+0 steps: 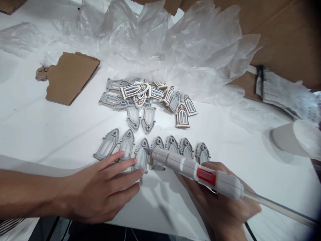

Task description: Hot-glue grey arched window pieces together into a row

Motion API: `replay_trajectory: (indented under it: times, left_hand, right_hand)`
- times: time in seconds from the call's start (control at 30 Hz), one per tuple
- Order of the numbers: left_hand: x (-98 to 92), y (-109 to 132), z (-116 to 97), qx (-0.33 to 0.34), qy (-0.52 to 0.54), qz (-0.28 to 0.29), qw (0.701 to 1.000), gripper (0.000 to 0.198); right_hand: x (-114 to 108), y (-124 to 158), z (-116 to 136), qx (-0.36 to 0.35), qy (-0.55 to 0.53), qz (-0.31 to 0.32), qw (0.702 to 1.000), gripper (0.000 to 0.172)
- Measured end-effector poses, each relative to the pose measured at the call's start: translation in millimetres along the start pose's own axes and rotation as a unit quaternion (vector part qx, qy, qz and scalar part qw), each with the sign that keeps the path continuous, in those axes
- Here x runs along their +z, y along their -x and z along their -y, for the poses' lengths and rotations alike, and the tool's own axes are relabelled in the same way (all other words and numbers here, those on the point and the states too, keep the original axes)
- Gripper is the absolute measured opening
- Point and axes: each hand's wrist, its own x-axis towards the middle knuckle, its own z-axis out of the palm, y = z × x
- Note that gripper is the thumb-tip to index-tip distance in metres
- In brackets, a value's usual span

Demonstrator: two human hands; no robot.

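A white hot glue gun (185, 164) with a red patch and a glue stick out of its back end is gripped in my right hand (220, 204). Its nozzle points left, over or touching a small grey arched window piece (141, 155). My left hand (110, 187) lies palm down, fingers spread, with fingertips at the lower edges of the pieces on the left. Several such arched pieces (172, 144) form a row, grey backs up. Behind the row is a pile of more pieces, some showing brown-and-white ornate fronts (182, 115).
Crumpled clear plastic bags (140, 36) spread across the back of the white table (37, 134). A torn cardboard piece (71, 78) lies at the left. On the right are a white cup (288, 137) on its side and larger cardboard (283, 36).
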Motion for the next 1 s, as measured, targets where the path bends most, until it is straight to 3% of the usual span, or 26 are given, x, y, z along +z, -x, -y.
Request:
replay_trajectory:
  times: [0.47,1.0]
  left_hand:
    - [-1.7,0.0,0.1,-0.002,0.011,0.042,0.999,0.032]
    - [2.0,2.5,-0.2,-0.002,-0.001,0.026,1.0,0.035]
  right_hand:
    - [0.4,-0.2,0.9,0.013,-0.012,0.0,1.0,0.029]
    - [2.3,3.0,-4.7,0.025,-0.028,0.001,0.999,0.032]
